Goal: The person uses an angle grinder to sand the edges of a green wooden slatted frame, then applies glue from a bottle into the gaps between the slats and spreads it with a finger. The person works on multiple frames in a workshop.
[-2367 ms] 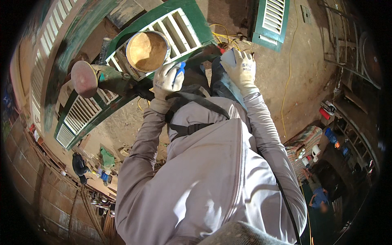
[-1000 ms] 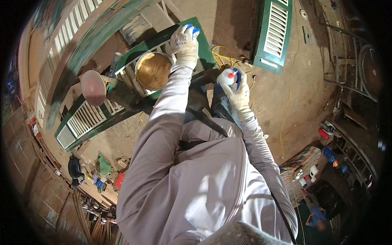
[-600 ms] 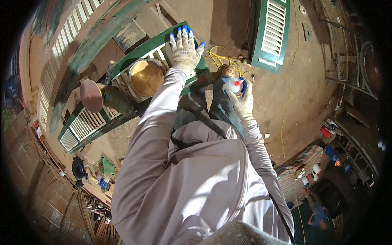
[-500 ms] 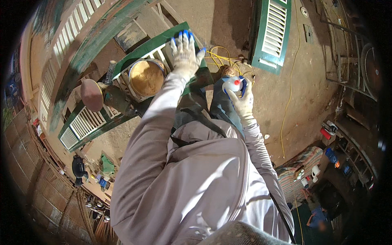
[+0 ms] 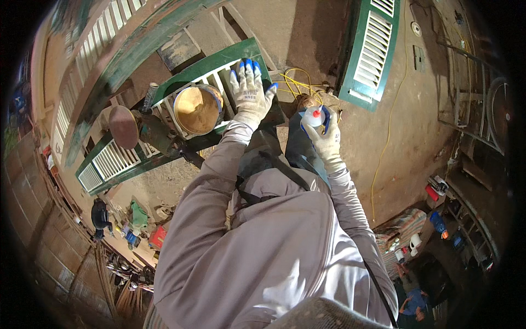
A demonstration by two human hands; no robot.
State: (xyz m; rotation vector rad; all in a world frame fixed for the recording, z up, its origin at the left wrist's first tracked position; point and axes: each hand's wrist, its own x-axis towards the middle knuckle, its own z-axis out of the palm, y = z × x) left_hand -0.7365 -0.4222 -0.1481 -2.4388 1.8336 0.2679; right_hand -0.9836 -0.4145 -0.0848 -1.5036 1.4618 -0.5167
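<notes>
While gloved, left hand (image 5: 249,94) flat at shutter (image 5: 216,68) edge.

I see warm, dim light with a hard dark shadow on the brown dusty floor (image 5: 318,33) up top. Fisheye bending curves every edge toward a black rim, where corner detail blurs; the centre stays sharp.

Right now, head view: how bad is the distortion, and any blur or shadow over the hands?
Head view: strong fisheye, with a black rim and the green shutter bowed near the edge. Both hands are sharp, left hand on the green frame, right hand holding a white squeeze bottle. Warm, uneven light; dark shadow lies on the floor above the hands, not on the gloves.
</notes>
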